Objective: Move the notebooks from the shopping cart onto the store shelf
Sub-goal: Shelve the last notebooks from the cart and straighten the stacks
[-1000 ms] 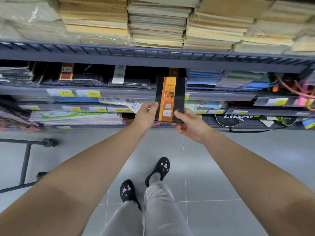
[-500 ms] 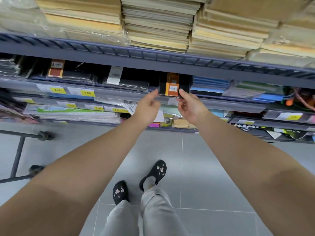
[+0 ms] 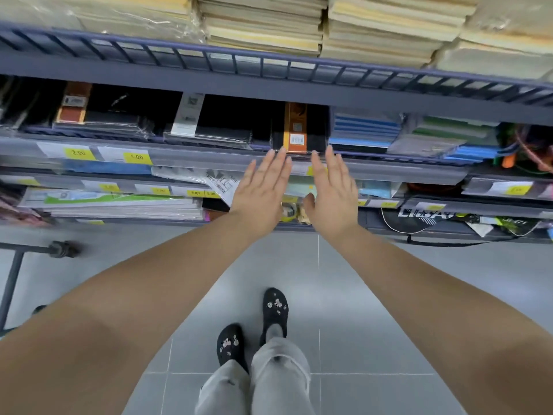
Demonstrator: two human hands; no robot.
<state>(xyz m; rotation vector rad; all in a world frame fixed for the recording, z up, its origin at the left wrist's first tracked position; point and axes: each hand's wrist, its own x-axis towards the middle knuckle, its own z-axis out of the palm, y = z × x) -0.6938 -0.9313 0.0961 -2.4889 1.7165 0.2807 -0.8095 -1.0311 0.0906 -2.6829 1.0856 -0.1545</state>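
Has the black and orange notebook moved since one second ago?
Yes. The notebook went from in front of the price rail up into the shelf behind it; both hands are off it.

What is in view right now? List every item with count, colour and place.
notebook: one, black with orange band, middle shelf, centre
black stacks: several, wrapped, same shelf, left of it
blue stack: one, right of notebook
paper stacks: several, cream, top shelf
price tags: several, yellow, on shelf rails
cart frame: one, dark, far left on floor
shoes: two, black, on grey tiles
left hand: open, fingers at the notebook's edge
right hand: open, empty
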